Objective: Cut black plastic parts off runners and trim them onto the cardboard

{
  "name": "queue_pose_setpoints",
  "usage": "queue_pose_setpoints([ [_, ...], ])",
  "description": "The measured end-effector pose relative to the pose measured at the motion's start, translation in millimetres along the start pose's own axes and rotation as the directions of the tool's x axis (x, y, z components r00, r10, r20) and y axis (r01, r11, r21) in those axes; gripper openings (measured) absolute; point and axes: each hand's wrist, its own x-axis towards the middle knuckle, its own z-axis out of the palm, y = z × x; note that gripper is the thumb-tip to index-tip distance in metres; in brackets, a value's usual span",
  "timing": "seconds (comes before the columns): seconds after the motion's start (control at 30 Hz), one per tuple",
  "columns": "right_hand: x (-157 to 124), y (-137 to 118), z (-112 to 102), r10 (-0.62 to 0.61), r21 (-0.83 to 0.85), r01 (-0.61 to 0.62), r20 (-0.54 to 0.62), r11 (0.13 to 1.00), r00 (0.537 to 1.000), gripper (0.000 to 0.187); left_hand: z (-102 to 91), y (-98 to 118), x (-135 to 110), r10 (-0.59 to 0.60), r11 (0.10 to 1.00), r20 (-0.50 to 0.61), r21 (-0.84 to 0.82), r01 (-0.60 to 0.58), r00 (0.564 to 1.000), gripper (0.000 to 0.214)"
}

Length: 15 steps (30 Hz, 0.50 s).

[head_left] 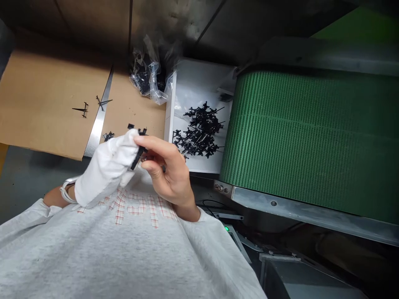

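Observation:
My left hand (109, 164), in a white glove, is closed around a black plastic part (136, 161) held in front of my chest. Bare fingers of my right hand (170, 170) pinch the same part from the other side, with the index finger along its upper end and the thumb lower down. Short black prongs stick out above the gloved fingers; the glove hides much of the rest. Just beyond the left hand lies a small cluster of black bits (108, 136) on the cardboard.
A white tray (170, 112) holds a heap of black branched pieces (202, 131). Behind it sits a clear plastic bag (154, 79) with dark parts. Two thin black pieces (83, 109) lie on the cardboard sheet (46, 99) at left. A green conveyor belt (296, 141) fills the right.

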Motion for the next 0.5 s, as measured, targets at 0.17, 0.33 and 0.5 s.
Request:
queue_pose_setpoints([
  [0.17,-5.3,-1.2,0.5,0.068,0.003,-0.069,0.036,0.998,0.997,0.043,1.1,3.0,-1.2,-0.047,0.998,0.016,-0.037,0.047,0.999,0.058],
  [0.33,-4.4,-3.0,3.7,0.085,0.002,-0.085,0.001,0.996,0.996,0.039,-2.7,-1.8,-2.6,-0.023,0.998,0.038,-0.062,0.026,0.999,0.051],
  [0.5,-0.4,-5.6,3.1,0.058,0.012,-0.058,-0.018,0.998,0.998,0.036,-4.1,-3.4,-3.7,-0.014,0.997,0.071,-0.071,0.019,0.997,0.048],
])
